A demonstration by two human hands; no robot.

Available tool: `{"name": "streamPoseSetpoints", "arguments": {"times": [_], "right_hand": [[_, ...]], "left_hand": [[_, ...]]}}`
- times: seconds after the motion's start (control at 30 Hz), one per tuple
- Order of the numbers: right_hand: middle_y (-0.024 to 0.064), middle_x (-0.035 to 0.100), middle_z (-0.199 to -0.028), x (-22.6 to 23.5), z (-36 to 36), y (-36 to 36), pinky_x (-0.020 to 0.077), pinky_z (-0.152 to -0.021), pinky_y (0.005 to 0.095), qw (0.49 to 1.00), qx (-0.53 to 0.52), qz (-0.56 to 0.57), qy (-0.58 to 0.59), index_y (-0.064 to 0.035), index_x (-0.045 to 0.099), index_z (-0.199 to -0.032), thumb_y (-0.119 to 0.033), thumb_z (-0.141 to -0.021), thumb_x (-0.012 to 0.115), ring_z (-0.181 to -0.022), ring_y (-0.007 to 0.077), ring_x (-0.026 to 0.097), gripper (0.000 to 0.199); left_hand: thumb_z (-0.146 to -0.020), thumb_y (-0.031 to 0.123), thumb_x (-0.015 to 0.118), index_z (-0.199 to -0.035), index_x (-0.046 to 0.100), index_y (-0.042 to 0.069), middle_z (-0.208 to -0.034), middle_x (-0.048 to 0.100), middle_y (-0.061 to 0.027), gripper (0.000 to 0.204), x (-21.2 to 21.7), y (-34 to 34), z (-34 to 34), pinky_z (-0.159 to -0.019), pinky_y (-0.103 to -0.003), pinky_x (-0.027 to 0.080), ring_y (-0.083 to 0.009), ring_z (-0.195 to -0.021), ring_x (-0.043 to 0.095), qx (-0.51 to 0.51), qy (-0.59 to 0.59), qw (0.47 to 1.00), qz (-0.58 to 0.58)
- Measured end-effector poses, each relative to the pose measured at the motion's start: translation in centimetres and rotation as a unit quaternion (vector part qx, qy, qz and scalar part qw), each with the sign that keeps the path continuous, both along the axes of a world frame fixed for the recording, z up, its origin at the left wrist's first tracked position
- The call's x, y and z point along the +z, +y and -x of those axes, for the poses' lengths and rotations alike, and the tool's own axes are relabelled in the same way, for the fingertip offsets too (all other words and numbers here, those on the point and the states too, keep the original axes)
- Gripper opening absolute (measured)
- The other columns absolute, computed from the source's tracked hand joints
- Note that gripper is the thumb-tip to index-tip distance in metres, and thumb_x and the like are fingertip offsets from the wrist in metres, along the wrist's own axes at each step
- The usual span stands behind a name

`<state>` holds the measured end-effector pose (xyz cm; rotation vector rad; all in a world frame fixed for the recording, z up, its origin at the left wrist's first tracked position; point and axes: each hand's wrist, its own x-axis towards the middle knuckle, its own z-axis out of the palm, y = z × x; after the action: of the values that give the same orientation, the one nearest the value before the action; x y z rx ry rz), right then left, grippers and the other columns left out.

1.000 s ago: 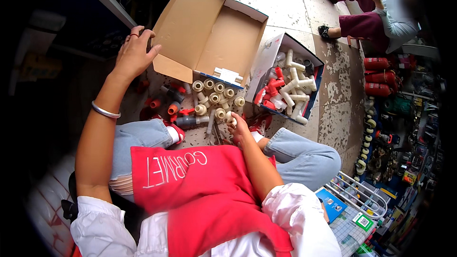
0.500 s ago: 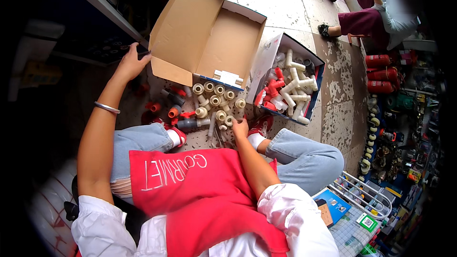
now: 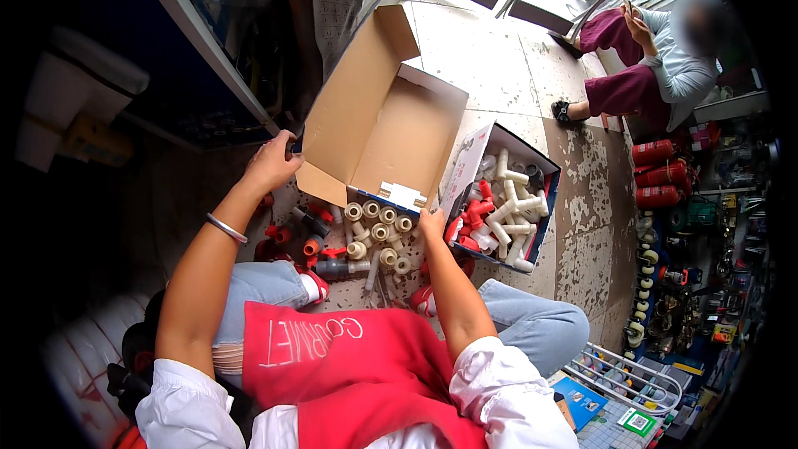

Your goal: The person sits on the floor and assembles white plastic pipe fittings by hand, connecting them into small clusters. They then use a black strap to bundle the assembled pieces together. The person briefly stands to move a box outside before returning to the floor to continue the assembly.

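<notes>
An open cardboard box [image 3: 416,133], brown and bare inside, stands on the floor in front of me with its lid [image 3: 349,108] tipped up to the left. My left hand [image 3: 274,164] grips the lid's outer left edge, its fingertips partly hidden. At the near right corner of the box, my right hand [image 3: 431,223] has its fingers closed on the rim. Several cream pipe fittings [image 3: 380,233] lie against the box's near side. Beside them are grey and red valves [image 3: 332,268].
Right of the box stands a second box [image 3: 544,237] full of white and red pipe fittings [image 3: 509,208]. Farther right, a seated person [image 3: 657,58] holds a phone. Red cylinders [image 3: 657,175] and crowded shelves line the right side. A dark cabinet [image 3: 199,41] stands at left.
My right hand has left the cream fittings and moved up to the box's near right corner. My left hand stays at the lid's edge. The whole view has shifted with my head.
</notes>
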<state>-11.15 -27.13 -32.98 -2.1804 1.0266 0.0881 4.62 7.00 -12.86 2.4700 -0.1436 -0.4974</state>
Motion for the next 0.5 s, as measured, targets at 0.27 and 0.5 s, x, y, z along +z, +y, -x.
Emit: {"name": "streamPoseSetpoints", "arguments": {"times": [0.27,0.5], "right_hand": [[0.0193,0.064,-0.109,-1.5,-1.5,0.8,0.0478,-0.087,0.0478,0.981,0.038,0.034,0.185,-0.0102,0.055,-0.118,-0.027,-0.083,0.056,-0.104,0.0379,0.061,0.039],[0.0229,0.066,-0.101,0.9,-3.1,0.9,0.0488,-0.084,0.0448,0.990,0.106,0.028,0.089,-0.0028,0.061,-0.111,-0.020,-0.081,0.057,-0.097,0.0363,0.064,0.035]], "left_hand": [[-0.079,0.037,0.069,-0.111,0.049,0.011,-0.109,0.049,-0.0184,0.046,2.5,-3.4,2.0,-0.082,-0.045,0.047,-0.0390,-0.098,0.057,-0.064,-0.051,0.996,-0.039],[-0.083,0.042,0.065,-0.115,0.051,0.006,-0.111,0.057,-0.0217,0.050,4.1,-5.5,2.2,-0.088,-0.043,0.047,-0.0365,-0.104,0.058,-0.206,0.043,0.974,0.085]]}}
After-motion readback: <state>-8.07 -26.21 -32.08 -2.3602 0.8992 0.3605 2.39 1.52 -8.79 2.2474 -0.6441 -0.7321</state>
